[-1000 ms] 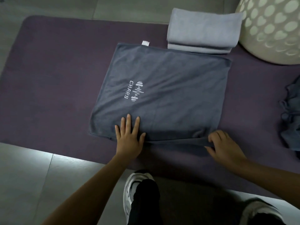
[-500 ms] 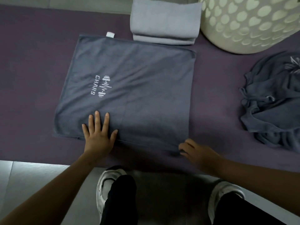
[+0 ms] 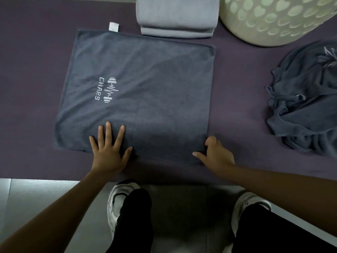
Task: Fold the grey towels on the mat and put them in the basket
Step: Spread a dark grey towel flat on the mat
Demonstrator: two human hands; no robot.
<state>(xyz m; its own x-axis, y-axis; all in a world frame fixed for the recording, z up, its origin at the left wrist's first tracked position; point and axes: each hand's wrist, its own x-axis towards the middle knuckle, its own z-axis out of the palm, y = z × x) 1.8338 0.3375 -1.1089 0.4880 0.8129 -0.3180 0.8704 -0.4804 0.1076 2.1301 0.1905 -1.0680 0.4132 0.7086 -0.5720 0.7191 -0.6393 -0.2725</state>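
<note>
Left hand [image 3: 108,152] flat, fingers spread, palm down on the dark grey towel [image 3: 145,84] near edge. Right hand [image 3: 217,155] curled, pinching that towel's near right corner.

Dim, flat indoor light with muted colours. The pale floor [image 3: 36,194] at lower left catches the brightest patch, perhaps from a window. Soft shadow darkens the towel [image 3: 145,88] near the hands; edges bow and blur slightly.

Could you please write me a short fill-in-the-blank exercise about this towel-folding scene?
1. The left hand lies ____ on the dark grey towel.
2. The word stitched on that towel reads ____.
3. The right hand is at the towel's near ____ corner.
4. The cutouts in the basket are shaped like ____.

Missing words: flat; CHARS; right; hearts
</note>
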